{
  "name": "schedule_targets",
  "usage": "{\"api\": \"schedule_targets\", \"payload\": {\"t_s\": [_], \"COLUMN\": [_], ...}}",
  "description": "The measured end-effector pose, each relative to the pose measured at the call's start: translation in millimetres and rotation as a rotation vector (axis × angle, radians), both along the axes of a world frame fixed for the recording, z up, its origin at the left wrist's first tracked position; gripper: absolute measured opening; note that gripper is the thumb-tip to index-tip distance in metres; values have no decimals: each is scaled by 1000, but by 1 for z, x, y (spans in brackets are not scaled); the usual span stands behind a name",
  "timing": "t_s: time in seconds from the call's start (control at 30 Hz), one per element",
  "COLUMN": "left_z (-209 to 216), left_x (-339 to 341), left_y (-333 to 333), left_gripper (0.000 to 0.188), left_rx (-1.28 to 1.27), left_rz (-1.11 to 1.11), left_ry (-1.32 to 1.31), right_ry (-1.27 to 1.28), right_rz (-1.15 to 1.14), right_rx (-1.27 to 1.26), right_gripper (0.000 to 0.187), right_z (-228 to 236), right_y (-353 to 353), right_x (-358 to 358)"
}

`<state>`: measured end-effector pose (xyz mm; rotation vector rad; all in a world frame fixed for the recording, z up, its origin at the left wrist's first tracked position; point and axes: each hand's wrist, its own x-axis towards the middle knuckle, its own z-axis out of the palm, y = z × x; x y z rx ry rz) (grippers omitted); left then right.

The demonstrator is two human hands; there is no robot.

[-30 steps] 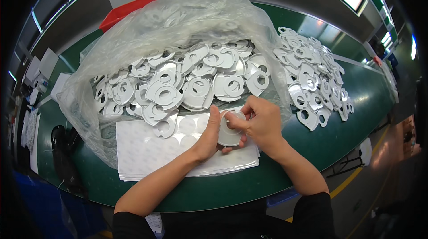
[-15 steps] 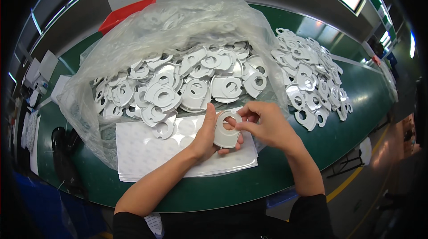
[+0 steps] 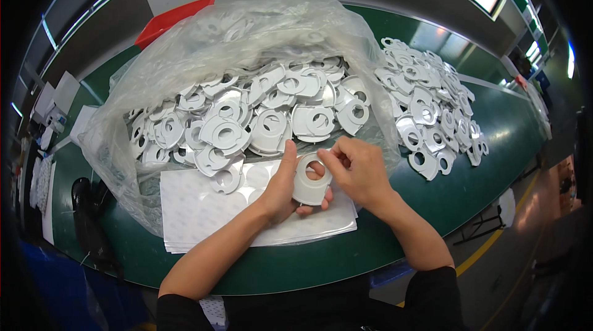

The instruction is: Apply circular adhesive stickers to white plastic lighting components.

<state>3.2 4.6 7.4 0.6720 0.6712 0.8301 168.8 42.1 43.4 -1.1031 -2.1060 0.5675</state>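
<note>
1. A white flat plastic part (image 3: 311, 180) with a round hole sits between both hands, above a stack of white sheets (image 3: 210, 210) near the tabletop's (image 3: 432, 207) near edge.
2. The left hand (image 3: 285, 183) cradles the part from below, its grip closed around the part's edge.
3. The right hand (image 3: 357, 170) pinches the part's upper rim, thumb and fingertips closed on it.
4. Just behind, an open clear plastic bag (image 3: 247, 41) holds a heap of like parts (image 3: 247, 121).
5. A loose pile of parts (image 3: 432, 108) lies toward the right edge.
</note>
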Motion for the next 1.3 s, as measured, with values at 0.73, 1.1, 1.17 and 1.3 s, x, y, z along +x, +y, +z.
{"api": "schedule_targets", "payload": {"t_s": [0.73, 1.1, 1.17, 1.3], "left_z": [3, 2, 2, 0], "left_x": [8, 10, 11, 12], "left_y": [-2, -5, -6, -7], "left_gripper": [77, 76, 76, 76], "left_rx": [10, 123, 128, 154], "left_rz": [94, 127, 143, 172], "left_ry": [-2, 67, 81, 88], "right_ry": [225, 241, 226, 290], "right_rz": [69, 74, 76, 78], "right_rx": [-552, -572, -557, -602], "right_gripper": [16, 16, 16, 22], "right_z": [2, 3, 5, -2], "right_y": [12, 10, 9, 9], "right_x": [13, 11, 11, 10]}}
